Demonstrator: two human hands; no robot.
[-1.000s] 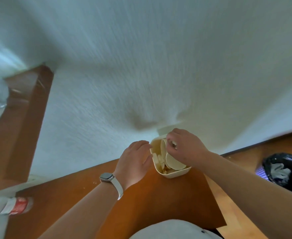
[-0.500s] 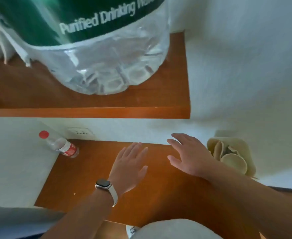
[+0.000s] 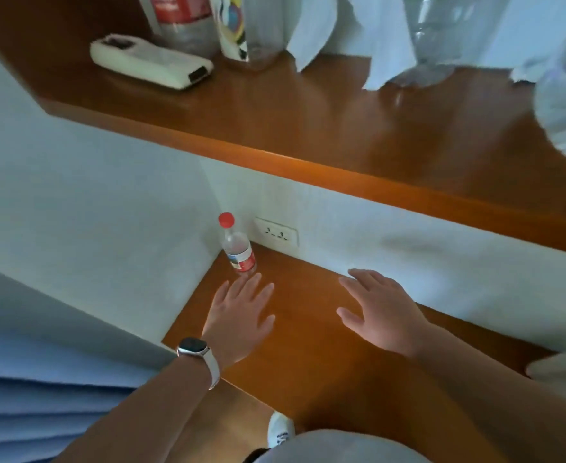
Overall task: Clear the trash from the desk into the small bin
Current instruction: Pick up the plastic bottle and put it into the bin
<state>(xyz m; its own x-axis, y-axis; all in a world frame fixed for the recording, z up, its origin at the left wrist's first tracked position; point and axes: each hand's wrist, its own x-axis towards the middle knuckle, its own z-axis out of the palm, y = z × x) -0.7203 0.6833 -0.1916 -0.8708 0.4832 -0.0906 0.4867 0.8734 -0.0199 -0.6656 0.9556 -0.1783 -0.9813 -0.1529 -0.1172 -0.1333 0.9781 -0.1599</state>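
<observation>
Desk [image 3: 311, 355] under two flat, empty hands.

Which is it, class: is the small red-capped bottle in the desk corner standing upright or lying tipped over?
Upright. The bottle stands on its base on the desk, red cap uppermost, beside the wall socket.

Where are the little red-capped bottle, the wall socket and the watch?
small bottle [image 3: 239, 253]: head view, on its label.
wall socket [image 3: 276, 232]: head view, middle of the plate.
watch [image 3: 192, 346]: head view, on its face.
</observation>
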